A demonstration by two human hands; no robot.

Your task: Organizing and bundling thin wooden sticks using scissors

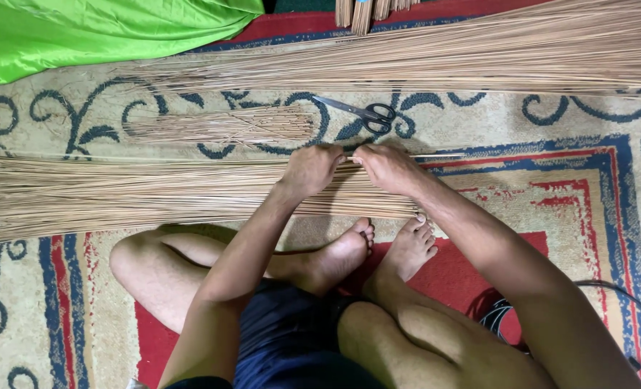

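Nearest the camera, the person is sitting cross-legged on a patterned carpet [594,187], with both bare feet [378,252] lying just below a long flat layer of thin tan sticks [118,194]. This layer is running left to right across the carpet, directly in front of the person's knees. Both arms are reaching forward over it. The left hand [310,171] is curling closed over the upper edge of the layer, gripping a few sticks. The right hand [389,169] is pressing just beside it, its fingertips pinching the same thin stick [435,155], which is projecting to the right beyond the layer. The two hands are almost touching each other.

Farther out, a small loose bundle of short sticks [219,126] is lying on the carpet, and a pair of black-handled scissors [363,113] is resting just to its right, well apart from the hands. Beyond these, a second large spread of sticks [443,54] is stretching across the carpet. A bright green cloth [82,32] is lying at the far left corner.
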